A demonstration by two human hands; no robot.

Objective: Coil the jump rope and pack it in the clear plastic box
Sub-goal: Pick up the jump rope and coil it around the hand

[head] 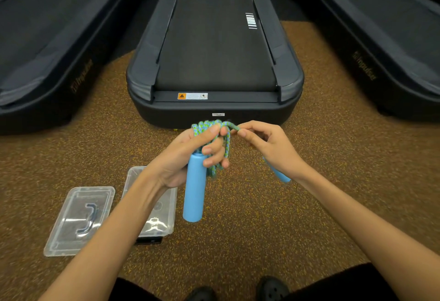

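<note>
Green-and-blue braided rope (209, 129) is mostly gathered: we hold several loops bunched in the left hand (188, 155), fingers curled round them, one blue handle (194, 188) hanging below. The right hand (269, 145) pinches the remaining strand beside the bundle, the second handle (279, 173) trailing under its wrist. Coiling is near complete by our judgement; packing has not begun. The clear plastic box (170, 205) lies open on the floor beneath the left forearm, its lid (78, 219) just left of it

braided rope (209, 126), matt handle (194, 188) (glossy plastic box (172, 195))
</note>
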